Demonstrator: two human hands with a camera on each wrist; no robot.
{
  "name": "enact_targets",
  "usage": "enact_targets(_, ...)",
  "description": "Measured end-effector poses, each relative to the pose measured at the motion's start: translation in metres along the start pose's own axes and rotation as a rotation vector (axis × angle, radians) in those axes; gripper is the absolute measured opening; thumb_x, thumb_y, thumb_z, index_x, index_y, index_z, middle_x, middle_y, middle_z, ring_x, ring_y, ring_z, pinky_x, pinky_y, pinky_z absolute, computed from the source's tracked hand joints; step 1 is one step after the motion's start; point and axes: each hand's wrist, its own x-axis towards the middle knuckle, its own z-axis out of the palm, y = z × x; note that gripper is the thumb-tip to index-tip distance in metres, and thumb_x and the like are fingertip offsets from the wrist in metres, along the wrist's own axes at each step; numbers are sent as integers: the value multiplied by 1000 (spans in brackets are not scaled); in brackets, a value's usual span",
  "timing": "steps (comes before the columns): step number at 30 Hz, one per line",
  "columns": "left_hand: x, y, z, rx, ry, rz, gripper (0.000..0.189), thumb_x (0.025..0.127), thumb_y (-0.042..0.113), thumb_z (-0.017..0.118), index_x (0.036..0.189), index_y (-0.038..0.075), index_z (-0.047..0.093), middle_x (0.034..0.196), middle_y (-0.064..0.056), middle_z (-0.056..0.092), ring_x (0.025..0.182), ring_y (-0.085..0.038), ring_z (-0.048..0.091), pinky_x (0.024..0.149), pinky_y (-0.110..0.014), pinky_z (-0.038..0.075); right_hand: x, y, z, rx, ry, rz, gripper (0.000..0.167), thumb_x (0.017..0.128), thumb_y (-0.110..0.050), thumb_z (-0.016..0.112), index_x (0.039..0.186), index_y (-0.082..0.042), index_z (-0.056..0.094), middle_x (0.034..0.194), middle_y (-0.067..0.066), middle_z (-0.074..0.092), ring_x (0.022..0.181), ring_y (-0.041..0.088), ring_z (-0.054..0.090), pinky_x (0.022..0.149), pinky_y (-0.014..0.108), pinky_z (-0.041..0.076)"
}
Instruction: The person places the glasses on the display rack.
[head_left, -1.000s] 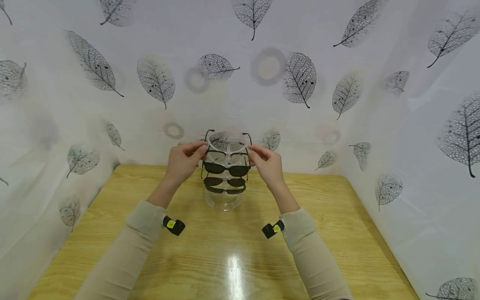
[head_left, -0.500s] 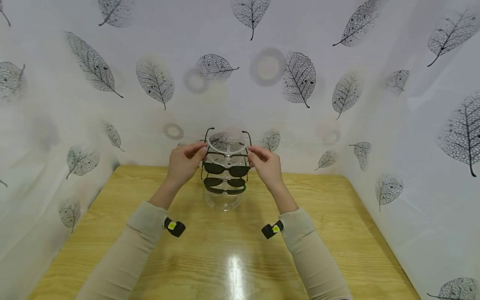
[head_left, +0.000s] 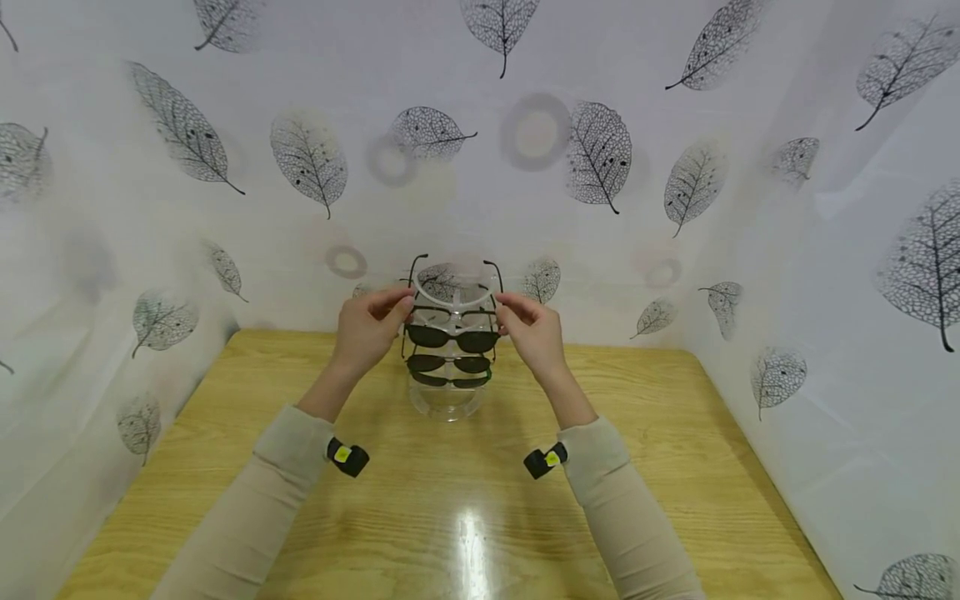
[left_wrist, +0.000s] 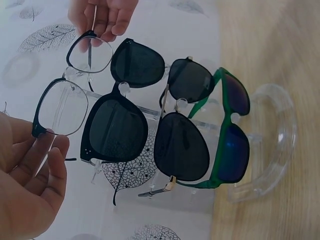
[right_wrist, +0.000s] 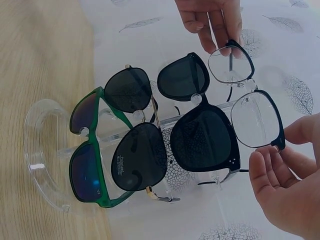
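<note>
My left hand and right hand hold a pair of clear-lens glasses with black upper rims, one hand at each side. Fingers and thumbs pinch the arms near the hinges. The glasses are at the top of a clear plastic display stand, their bridge close by its uppermost nose peg. Beneath them on the stand sit black sunglasses, then gold-trimmed dark sunglasses, and lowest a green-framed pair. In the head view, the arms of the clear glasses point up and back past the stand's upper ring.
The stand's round base rests on a wooden table, near its back edge. A white curtain printed with dark leaves hangs behind and along both sides. Each wrist wears a small black camera, such as the left wrist camera.
Both hands have lowered very slightly, and the front of the clear glasses has come down a little with them. The sunglasses and the stand have stayed in place.
</note>
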Motion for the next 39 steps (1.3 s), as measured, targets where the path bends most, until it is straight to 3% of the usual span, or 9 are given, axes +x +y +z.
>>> enact_targets(8, 0, -2, -1, 8, 0, 24, 30, 105, 18, 68, 127, 0, 75, 104, -28, 77, 82, -23, 76, 58, -16, 49, -1, 0, -1, 3, -7, -13, 29, 103, -13, 67, 129, -2, 74, 101, 15, 73, 92, 36, 69, 75, 23, 59)
enact_targets(18, 0, -2, 0, 10, 1, 24, 30, 105, 19, 68, 127, 1, 75, 102, -24, 79, 84, -22, 76, 58, -17, 47, -1, 1, -1, 8, -3, -23, 28, 102, -12, 67, 127, -2, 74, 97, 6, 71, 85, 24, 69, 76, 27, 61)
enact_targets(28, -2, 0, -3, 27, 6, 21, 30, 105, 20, 67, 128, 2, 75, 102, -24, 79, 83, -26, 75, 59, -16, 49, -1, 1, 0, 3, -5, -27, 27, 102, -12, 68, 126, -1, 74, 97, 7, 72, 82, 20, 68, 73, 21, 59)
enact_targets(33, -2, -1, -3, 19, 7, 22, 30, 105, 20, 68, 128, 2, 75, 102, -26, 78, 82, -24, 74, 60, -15, 49, -1, 1, 0, -3, -6, -27, 27, 102, -12, 68, 126, -2, 74, 101, 17, 72, 82, 18, 68, 77, 30, 62)
enact_targets(37, -2, -1, -4, 12, 5, 28, 31, 105, 21, 68, 128, 1, 75, 102, -27, 77, 85, -30, 74, 61, -15, 52, 1, 2, 0, -4, -4, -19, 28, 102, -12, 67, 127, -2, 74, 106, 27, 72, 86, 24, 70, 77, 28, 61)
enact_targets(39, -3, -2, -4, 13, 5, 30, 31, 105, 21, 68, 128, 2, 75, 104, -26, 77, 88, -33, 74, 63, -16, 55, 1, 2, -1, -8, -4, -13, 28, 103, -13, 67, 128, -3, 74, 106, 28, 72, 91, 30, 70, 74, 21, 59)
